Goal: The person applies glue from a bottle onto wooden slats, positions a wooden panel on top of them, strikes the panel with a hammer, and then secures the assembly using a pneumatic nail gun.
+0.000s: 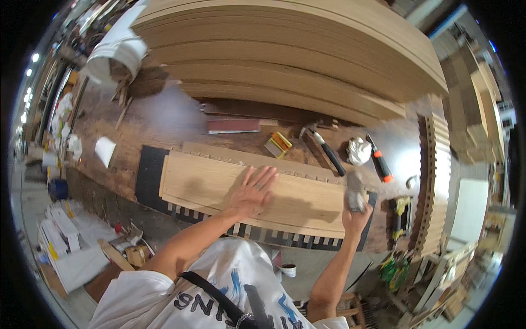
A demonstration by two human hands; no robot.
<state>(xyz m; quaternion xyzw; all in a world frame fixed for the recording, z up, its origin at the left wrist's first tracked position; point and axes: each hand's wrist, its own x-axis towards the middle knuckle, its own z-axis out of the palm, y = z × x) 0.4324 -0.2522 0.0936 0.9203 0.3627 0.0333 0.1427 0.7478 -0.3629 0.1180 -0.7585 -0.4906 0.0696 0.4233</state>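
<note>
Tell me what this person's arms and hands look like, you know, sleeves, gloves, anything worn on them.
The left hand and right hand are gloveless. Both forearms are bare, with no watch or bracelet showing. The short sleeves are white. Any ring is too small to make out.

From my station I can't identify the grey object in the right hand; motion smears it, and it hides some fingers. The left hand covers a patch of wooden board. My view's top edge cuts off the panel stack, its bottom edge the white T-shirt. A pale blur beyond is unreadable to me.
</note>
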